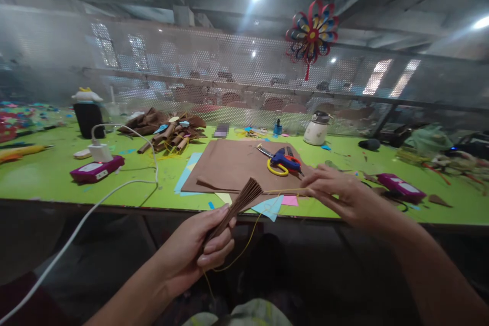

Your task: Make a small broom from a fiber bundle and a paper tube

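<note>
My left hand [210, 244] is closed around a narrow strip of pleated brown paper [246, 193], whose folded edges fan out slightly at the top. It is held just in front of the table's edge. A thin yellow string [251, 238] loops below the left hand and hangs down past it. To the right, my right hand [340, 193] pinches a stretch of yellow string between its fingertips, pulled sideways over the paper. Beneath lie large brown paper sheets [225, 160], with a blue glue gun [282, 156] and yellow-handled scissors [275, 170] on top.
Pleated brown pieces with yellow strings [175, 135] are heaped at the back left. A purple power strip [97, 169] with a white cable [110, 188] stands left; another purple power strip [401, 187] lies right. A white jug [317, 128] stands behind. Blue paper [270, 207] pokes over the green table's edge.
</note>
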Tool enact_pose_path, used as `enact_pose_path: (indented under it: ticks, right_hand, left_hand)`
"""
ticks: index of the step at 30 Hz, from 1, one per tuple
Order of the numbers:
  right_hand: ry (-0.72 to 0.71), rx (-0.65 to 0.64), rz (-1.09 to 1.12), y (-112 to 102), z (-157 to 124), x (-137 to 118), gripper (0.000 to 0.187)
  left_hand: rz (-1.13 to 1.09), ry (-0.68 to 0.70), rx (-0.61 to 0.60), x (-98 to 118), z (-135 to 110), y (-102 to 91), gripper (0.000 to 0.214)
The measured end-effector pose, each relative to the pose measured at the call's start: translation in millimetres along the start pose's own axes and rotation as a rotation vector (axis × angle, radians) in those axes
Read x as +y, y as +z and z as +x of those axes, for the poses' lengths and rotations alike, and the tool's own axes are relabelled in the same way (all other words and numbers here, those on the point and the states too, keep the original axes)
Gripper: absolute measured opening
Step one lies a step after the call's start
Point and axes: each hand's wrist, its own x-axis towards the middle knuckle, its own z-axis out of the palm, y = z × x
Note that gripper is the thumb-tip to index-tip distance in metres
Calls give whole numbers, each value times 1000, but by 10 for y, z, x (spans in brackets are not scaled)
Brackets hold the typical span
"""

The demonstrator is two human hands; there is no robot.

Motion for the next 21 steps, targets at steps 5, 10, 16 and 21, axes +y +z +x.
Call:
enact_pose_path:
  ticks: [5,10,16,21]
  right_hand:
    - [31,232,845,213,-64,-90,24]
    - [207,372,1241,468,124,-108,18]
    - [323,286,1310,353,248,-134,18]
    - [357,344,1329,356,301,-213,18]
  left_hand:
    - [49,-7,-68,-89,35,74,33]
    - [84,-66,-114,-249,-7,153,31]
    - [79,-125,-104,-382,-147,220,33]
    - [34,-140,-61,-412,-223,274,32]
